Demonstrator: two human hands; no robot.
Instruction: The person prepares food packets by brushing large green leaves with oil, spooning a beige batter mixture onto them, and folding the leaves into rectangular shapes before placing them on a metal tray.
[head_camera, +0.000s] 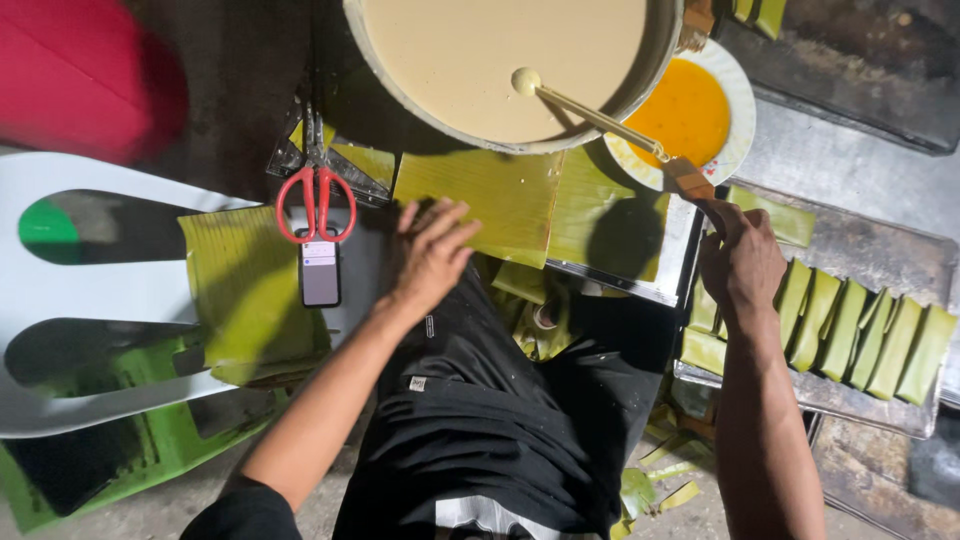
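Observation:
My left hand (432, 252) lies flat with fingers spread on the near edge of a cut banana leaf piece (480, 195) on a metal tray. My right hand (740, 262) grips the wooden handle of a brush (688, 178) next to a white plate of orange oil (685, 112). A big round pot of pale beige batter (500, 55) stands just behind the leaf. In it rests a ladle (585, 108), its long handle leaning over the rim toward the plate.
A metal tray (860, 395) at the right holds a row of several folded green leaf parcels (860, 335). Red-handled scissors (316, 203) and a phone (320, 272) lie at the left beside a stack of leaves (250, 295) on a white plastic chair. Leaf scraps litter the floor.

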